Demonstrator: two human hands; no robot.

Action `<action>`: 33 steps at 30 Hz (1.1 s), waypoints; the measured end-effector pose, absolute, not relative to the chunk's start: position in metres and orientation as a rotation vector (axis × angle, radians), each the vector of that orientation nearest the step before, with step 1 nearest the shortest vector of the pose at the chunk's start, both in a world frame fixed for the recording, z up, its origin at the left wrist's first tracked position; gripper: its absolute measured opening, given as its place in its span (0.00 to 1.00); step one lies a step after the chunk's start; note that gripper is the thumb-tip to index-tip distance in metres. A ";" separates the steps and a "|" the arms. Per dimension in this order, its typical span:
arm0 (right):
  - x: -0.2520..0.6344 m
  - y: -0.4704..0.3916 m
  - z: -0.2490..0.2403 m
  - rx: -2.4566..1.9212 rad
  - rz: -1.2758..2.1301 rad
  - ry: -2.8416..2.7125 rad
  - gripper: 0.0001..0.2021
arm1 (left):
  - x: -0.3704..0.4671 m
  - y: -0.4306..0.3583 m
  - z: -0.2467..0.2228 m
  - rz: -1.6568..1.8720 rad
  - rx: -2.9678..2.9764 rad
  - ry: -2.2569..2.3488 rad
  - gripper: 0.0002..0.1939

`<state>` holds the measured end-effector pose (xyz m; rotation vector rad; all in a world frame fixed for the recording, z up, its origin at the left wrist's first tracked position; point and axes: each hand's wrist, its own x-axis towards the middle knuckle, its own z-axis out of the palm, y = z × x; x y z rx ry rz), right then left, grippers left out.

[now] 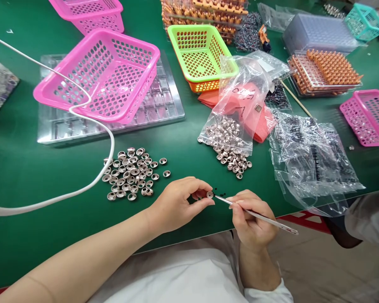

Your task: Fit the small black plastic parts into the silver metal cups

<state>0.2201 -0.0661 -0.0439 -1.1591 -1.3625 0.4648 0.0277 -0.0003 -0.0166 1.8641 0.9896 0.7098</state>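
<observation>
Between thumb and forefinger, my left hand (177,204) pinches a small round metal cup (210,194). My right hand (252,219) grips slim metal tweezers (265,218) like a pen, their tip at the right side of that cup. A few tiny black bits (221,194) lie on the green table just beyond the tip. Left of my hands spreads a pile of similar metal cups with holes (132,172). More silvery cups (229,143) spill from the mouth of a clear plastic bag (246,90) ahead of my right hand.
A white cable (112,145) curves across the left side. Behind it, a pink basket (129,109) rests on a clear plastic tray (173,99). A green basket (204,78) stands ahead. Clear bags with black parts (316,160), orange parts (334,67) and another pink basket (363,122) lie right.
</observation>
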 end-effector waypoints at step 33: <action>0.220 -0.070 -0.046 -1.114 0.477 -1.526 0.16 | 0.026 -0.001 -0.021 0.804 2.067 0.912 0.06</action>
